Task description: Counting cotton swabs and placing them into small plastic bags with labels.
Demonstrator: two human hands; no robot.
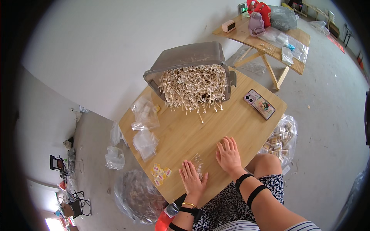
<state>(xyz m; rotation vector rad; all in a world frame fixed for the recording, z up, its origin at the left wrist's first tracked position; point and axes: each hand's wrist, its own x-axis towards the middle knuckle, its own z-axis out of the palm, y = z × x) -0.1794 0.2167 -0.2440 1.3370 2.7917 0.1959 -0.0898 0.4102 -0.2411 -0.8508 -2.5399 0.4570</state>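
My left hand lies flat near the table's front edge, fingers stretched and thumb out to the side. Between its thumb and forefinger is a small bunch of cotton swabs, partly hidden by the hand. To the right, my right hand rests palm down on the bare wood, its fingers extended and holding nothing. Just left of my left hand are several small yellow-and-white cards. At the far side a grey plastic bin lies tipped on its side, its mouth facing me, full of loose cotton swabs.
Clear plastic bags lie along the left of the wooden table. A phone is at the right. Bags of packed goods stand on the floor at both sides. A second table holds a clock, bags and film.
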